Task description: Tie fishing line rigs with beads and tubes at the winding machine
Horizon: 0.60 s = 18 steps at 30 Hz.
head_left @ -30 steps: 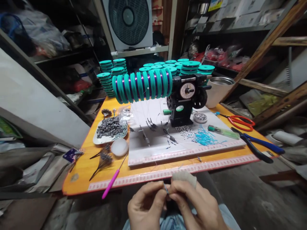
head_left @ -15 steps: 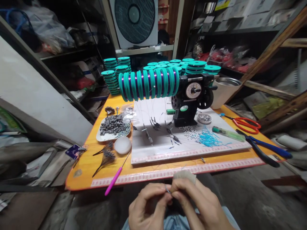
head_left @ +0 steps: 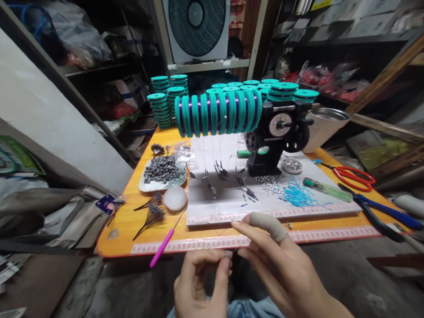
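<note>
My left hand [head_left: 202, 280] is in front of the table edge, thumb and forefinger pinched on a tiny greyish piece too small to name. Just right of it, my right hand [head_left: 278, 260] has its fingers stretched out and apart, with a beige wrap [head_left: 269, 223] on one finger. A faint thin line shows near its fingertips. Beyond the hands stands a black winding machine [head_left: 265, 154] carrying a row of teal spools [head_left: 218, 115] wound with purple line. Fine lines hang from the spools, with dark grey weights [head_left: 212, 191] at their ends on the white board [head_left: 228, 212].
On the left are a dish of grey weights [head_left: 160, 170], a round white lid [head_left: 175, 198] and a pink-handled needle tool [head_left: 162, 247]. To the right lie blue tube pieces [head_left: 300, 194], red-handled scissors [head_left: 356, 177] and blue-handled pliers [head_left: 380, 210]. Teal spool stacks [head_left: 159, 110] stand behind.
My right hand has parted from my left, opening its fingers and rising toward the table edge. My left hand keeps its pinch. The view has shifted slightly left.
</note>
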Available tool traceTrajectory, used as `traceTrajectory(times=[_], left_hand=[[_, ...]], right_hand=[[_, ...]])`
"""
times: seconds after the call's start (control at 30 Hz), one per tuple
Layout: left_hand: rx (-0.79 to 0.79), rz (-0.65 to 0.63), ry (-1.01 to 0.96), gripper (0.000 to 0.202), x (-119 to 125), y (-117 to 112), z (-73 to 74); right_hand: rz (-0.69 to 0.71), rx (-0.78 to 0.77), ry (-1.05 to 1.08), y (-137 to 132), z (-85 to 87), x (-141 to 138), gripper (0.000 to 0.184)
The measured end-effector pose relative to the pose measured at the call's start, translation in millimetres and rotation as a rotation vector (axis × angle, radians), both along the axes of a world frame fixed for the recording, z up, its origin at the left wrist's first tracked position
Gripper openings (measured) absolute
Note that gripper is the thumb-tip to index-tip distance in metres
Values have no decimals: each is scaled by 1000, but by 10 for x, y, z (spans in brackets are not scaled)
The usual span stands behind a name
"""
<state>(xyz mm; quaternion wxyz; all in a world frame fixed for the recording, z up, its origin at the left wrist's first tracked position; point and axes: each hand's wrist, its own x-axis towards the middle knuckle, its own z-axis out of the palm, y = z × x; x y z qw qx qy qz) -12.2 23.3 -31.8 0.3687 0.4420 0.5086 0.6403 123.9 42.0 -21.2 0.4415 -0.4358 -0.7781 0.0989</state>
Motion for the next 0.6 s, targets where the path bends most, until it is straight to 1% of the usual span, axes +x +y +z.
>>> traceTrajectory(times=[0.17, 0.27, 0.4, 0.5, 0.6], left_hand=[[-18, -42, 4, 14, -66, 27, 6], [-18, -40, -2, 16, -76, 25, 31], [-19, -21, 11, 19, -73, 23, 64], [4, -23, 22, 19, -76, 21, 40], [30, -25, 48, 19, -80, 5, -9]], right_hand=[[-25, 79, 39, 16, 35, 5, 40], [-3, 94, 45, 14, 43, -18, 40], [21, 100, 58, 14, 30, -47, 36], [110, 85, 65, 33, 18, -57, 37], [255, 67, -18, 69, 14, -70, 46]])
